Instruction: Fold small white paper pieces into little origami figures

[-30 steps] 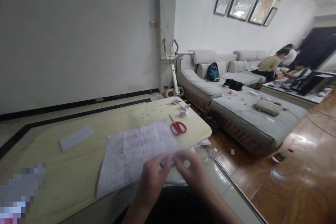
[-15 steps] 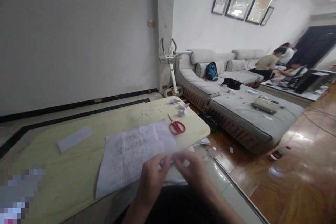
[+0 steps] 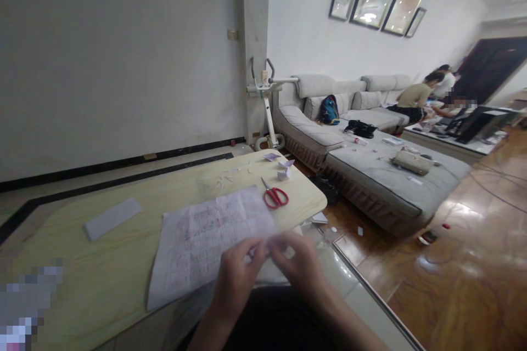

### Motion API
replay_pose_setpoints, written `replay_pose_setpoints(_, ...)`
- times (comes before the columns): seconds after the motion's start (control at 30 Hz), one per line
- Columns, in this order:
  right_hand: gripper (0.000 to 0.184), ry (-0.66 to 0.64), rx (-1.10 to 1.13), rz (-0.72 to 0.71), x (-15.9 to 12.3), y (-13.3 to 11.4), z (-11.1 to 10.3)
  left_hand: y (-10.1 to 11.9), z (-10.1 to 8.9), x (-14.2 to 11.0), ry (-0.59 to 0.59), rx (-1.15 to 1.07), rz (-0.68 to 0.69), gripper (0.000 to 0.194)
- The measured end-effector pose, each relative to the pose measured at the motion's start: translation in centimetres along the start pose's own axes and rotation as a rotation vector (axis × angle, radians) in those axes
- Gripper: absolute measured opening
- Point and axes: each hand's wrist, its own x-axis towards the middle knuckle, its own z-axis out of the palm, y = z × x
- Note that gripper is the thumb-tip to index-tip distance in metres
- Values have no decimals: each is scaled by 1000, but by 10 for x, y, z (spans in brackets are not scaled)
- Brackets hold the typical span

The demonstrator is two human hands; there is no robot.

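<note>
My left hand (image 3: 236, 277) and my right hand (image 3: 297, 266) meet fingertip to fingertip at the near edge of a pale yellow table (image 3: 102, 263). Both pinch a small piece of white paper (image 3: 263, 248) between thumb and fingers, and most of it is hidden by them. A large creased sheet with red printing (image 3: 206, 236) lies flat just beyond the hands. Red-handled scissors (image 3: 274, 195) rest on the table to the right of that sheet.
A white paper strip (image 3: 112, 218) lies at the table's left. Small folded paper pieces (image 3: 284, 169) sit at its far corner, and scraps litter the floor (image 3: 325, 225). A grey sofa (image 3: 370, 170) carries bags. People sit by a low table (image 3: 428, 100) at far right.
The hands keep pinching the small paper with only slight finger shifts. The view has drifted a little, so everything sits slightly lower and further left.
</note>
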Motion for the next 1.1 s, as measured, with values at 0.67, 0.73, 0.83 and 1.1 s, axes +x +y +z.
replay_pose_setpoints(0.67, 13, -69, 24, 72, 5, -7, -12, 7, -4, 0, -105, -129, -138, 32)
replay_pose_setpoints(0.73, 12, -69, 28, 66, 5, -8, -11, 7, -4, 1, -108, -131, -150, 33)
replay_pose_setpoints(0.83, 12, -53, 29, 54, 5, -9, -10, 7, -4, 0, -112, -141, -164, 35)
replay_pose_setpoints(1.1, 21, -10, 32, 47, 5, -8, -19, 6, -6, -1, -60, -133, -182, 32)
